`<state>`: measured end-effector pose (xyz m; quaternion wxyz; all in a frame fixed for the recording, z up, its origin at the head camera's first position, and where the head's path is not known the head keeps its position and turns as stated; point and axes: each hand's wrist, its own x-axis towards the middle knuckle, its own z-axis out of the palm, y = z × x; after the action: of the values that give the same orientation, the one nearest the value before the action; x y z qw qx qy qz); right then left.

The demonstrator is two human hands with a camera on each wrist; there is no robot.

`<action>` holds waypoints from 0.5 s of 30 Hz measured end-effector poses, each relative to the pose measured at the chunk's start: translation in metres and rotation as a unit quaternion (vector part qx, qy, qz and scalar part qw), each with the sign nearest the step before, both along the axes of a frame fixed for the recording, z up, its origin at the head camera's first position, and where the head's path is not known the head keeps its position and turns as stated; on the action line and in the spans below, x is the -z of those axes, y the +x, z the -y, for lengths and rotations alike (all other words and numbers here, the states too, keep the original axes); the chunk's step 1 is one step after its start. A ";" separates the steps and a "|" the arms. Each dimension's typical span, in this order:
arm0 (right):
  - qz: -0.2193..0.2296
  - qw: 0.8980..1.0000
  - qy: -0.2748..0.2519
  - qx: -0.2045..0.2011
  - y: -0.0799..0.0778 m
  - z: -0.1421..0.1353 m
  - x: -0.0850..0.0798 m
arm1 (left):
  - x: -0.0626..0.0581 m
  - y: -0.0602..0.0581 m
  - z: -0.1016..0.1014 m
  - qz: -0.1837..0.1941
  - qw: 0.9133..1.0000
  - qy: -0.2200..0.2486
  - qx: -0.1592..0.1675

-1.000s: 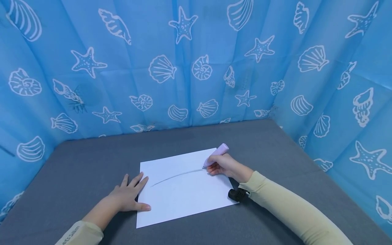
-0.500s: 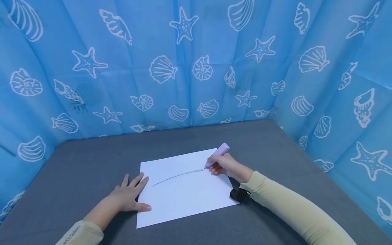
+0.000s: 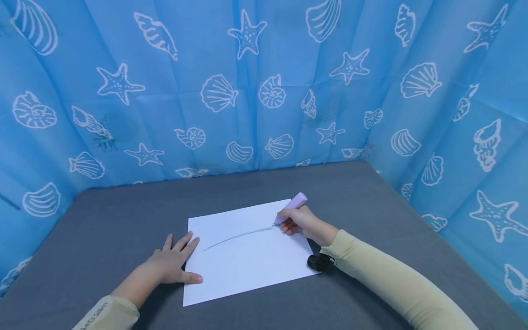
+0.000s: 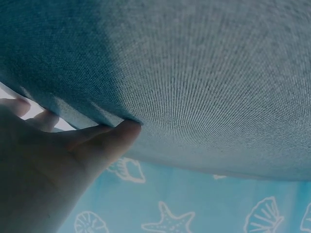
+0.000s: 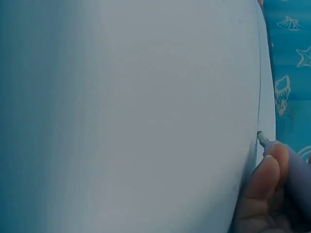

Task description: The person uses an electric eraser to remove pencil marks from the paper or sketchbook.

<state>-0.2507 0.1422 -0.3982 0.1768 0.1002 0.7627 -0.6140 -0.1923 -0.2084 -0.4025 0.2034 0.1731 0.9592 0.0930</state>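
A white sheet of paper [image 3: 251, 266] lies slightly turned on the grey cloth. My left hand [image 3: 170, 265] rests with spread fingers on its left edge, the thumb lying over the paper. In the left wrist view that hand [image 4: 63, 160] stretches out over the cloth. With thumb and fingers, my right hand [image 3: 304, 222] pinches a thick lilac marker [image 3: 299, 200], tilted with its tip down. The tip is at the right end of a thin, gently curved dark line [image 3: 237, 236]. In the right wrist view, the marker [image 5: 297, 182] shows its tip beside that line.
Grey cloth [image 3: 136, 220] covers the table. Behind it and at the sides hangs a blue curtain [image 3: 247, 119] with white shells and starfish. A small black device [image 3: 318, 262] is below my right wrist, over the paper's right corner.
The marker tip shifted slightly right off the line's end half a second ago, then came back left to it. The line looks the same; my left hand stays in place.
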 end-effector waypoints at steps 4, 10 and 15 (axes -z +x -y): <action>0.000 1.000 0.008 -0.006 0.000 0.000 0.000 | 0.002 -0.002 0.001 0.004 1.000 -0.003 -0.001; -0.003 1.000 -0.026 0.012 -0.001 0.002 0.001 | 0.008 -0.003 0.004 -0.002 1.000 -0.004 -0.006; 0.006 0.998 -0.060 0.020 0.001 0.002 0.001 | 0.001 0.000 0.001 -0.005 1.000 -0.004 -0.003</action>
<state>-0.2497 0.1403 -0.3992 0.1751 0.1081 0.7211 -0.6616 -0.1922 -0.2091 -0.4031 0.1986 0.1696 0.9612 0.0885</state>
